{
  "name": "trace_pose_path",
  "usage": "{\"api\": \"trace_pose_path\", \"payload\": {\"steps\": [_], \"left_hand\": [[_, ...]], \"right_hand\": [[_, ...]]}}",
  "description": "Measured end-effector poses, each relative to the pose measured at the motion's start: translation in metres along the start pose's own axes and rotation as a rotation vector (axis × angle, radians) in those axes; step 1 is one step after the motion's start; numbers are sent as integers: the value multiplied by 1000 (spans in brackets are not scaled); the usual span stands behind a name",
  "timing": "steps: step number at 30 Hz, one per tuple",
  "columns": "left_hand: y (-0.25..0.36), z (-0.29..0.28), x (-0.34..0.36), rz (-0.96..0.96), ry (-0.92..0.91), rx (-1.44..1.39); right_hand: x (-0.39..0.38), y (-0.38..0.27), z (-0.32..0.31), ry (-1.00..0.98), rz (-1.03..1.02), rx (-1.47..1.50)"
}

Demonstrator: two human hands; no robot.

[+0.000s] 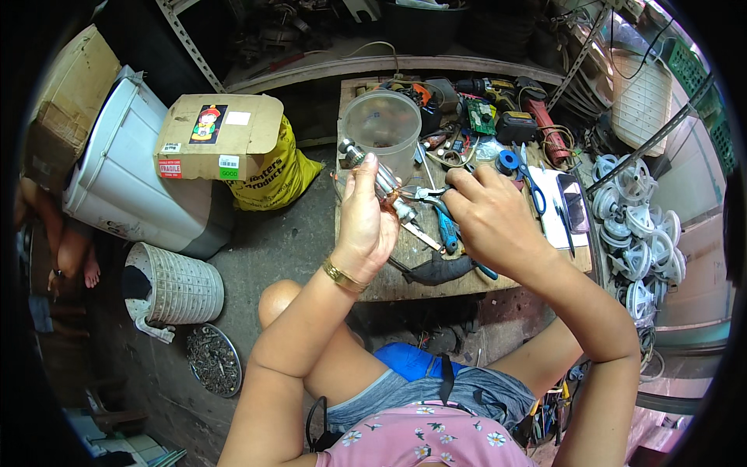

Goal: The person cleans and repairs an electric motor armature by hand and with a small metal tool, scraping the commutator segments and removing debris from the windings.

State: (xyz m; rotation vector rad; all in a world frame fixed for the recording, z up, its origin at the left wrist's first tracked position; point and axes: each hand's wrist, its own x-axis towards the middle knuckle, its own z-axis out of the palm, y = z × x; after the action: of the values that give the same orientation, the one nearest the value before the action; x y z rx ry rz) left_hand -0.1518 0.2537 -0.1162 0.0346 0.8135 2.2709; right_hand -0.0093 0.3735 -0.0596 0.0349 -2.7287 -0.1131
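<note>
My left hand [362,222] is closed around a motor armature [384,184], a metal shaft with copper windings, held tilted above the workbench. Pliers [425,193] are gripped in my right hand [492,214], their metal jaws reaching to the copper windings at the armature's lower end. Part of the pliers' handles is hidden by my fingers. Below them on the bench lies a blue-handled tool [447,232]. Close by is a dark, tape-wrapped piece [437,271]. Behind the armature stands a clear plastic tub [401,124].
The wooden workbench [373,289] also bears blue scissors [534,189], a phone [573,204], a red power tool [547,124] and a green circuit board [479,115]. White plastic spools [638,226] hang at right. On the left are a cardboard box [210,140], a white basket [187,284] and a metal-scrap tray [213,359].
</note>
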Motion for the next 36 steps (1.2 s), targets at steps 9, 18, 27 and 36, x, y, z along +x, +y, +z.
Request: {"api": "trace_pose_path", "payload": {"steps": [9,18,27,36], "left_hand": [[2,10,-7,219,-31,30],[4,14,-12,226,-60,11],[-8,12,-2,494,46,145],[-9,5,-1,427,-7,276]], "right_hand": [[4,-12,-1,-25,60,-8],[5,-18,-1,-1,91,-31],[11,-30,11,7,104,6],[3,-15,18,6,152,269]]}}
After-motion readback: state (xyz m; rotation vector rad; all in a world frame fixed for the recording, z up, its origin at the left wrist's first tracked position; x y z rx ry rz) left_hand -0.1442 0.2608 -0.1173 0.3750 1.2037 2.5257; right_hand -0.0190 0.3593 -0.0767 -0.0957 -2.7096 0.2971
